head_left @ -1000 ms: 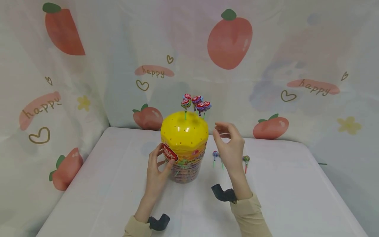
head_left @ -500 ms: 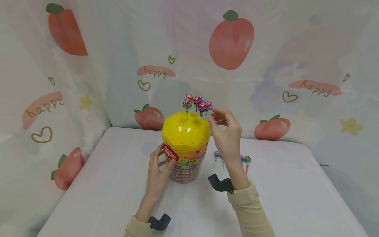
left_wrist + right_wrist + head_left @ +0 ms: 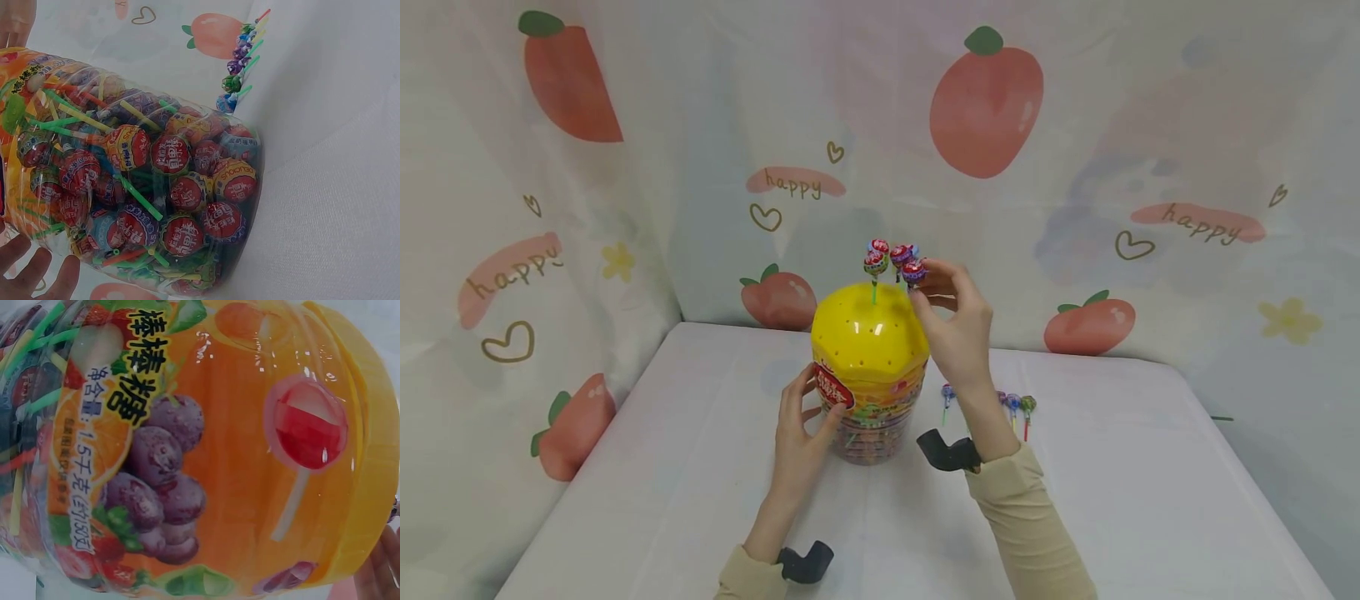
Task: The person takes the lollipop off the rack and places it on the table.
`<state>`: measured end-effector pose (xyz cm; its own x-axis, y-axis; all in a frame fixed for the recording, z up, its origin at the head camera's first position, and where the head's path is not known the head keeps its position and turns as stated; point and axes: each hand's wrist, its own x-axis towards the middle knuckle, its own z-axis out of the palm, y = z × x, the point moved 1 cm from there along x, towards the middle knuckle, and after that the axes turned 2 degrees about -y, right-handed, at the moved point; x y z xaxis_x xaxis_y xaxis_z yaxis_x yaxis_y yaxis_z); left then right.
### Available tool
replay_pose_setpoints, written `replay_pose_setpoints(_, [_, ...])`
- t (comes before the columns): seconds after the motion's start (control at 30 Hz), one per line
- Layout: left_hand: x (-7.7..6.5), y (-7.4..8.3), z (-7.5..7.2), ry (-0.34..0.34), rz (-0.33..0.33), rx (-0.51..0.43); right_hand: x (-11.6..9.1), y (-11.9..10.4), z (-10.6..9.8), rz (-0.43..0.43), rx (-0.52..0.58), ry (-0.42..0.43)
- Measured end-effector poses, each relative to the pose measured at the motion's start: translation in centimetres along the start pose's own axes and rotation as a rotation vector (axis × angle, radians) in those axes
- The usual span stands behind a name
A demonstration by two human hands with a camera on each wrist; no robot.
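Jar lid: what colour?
Plain glossy yellow; the head view shows the lid best.

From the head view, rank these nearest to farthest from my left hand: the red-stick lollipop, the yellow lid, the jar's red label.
1. Red label: right beside the left hand, on the jar.
2. Yellow lid: higher up, atop the jar.
3. Red-stick lollipop: on the table, off to the right.

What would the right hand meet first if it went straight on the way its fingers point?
Probably the purple lollipop above the yellow lid, right by the fingers of the right hand in the head view; depth is unclear, so I can't tell whether they touch.
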<state>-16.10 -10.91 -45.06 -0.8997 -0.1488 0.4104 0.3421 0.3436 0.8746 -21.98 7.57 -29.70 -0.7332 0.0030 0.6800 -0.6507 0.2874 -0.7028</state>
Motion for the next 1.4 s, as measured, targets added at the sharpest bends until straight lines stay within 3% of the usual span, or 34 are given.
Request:
replay_pose_setpoints(0.93, [0.0, 0.0, -0.1, -0.003, -0.005, 0.0, 0.3, -0.1, 0.8, 0.003, 0.016, 0.054])
replay_pose_setpoints(1.4, [0.0, 0.0, 0.0, -0.001, -0.015, -0.048, -0.5, -0.8, -0.4, -0.005, 0.031, 0.081])
